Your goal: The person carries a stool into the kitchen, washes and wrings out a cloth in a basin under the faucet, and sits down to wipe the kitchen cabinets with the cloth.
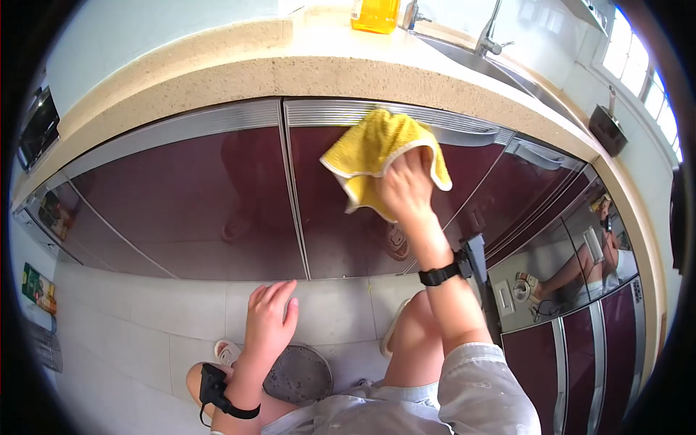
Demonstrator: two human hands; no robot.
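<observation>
green pack [39, 288] has print too small to read, l hand [270, 322] is empty, loosely open, btl [375, 16] w/ orange liquid on counter [319, 36], yellow cloth [362, 151] against cabinet front [319, 217] under r hand [406, 187], can't tell how closed, pot [606, 135] far r.

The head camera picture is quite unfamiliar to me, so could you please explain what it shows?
There is no robot here, only a person working barehanded. The one picture comes from a camera worn on that person's head, looking forward and down. The right hand holds a yellow cloth with white edging against a glossy dark-red cabinet front. The left hand is open and empty, above the pale tiled floor. On the speckled beige countertop stand a bottle of orange-yellow liquid and, at far right, a dark pot; a metal sink is set into it.
</observation>
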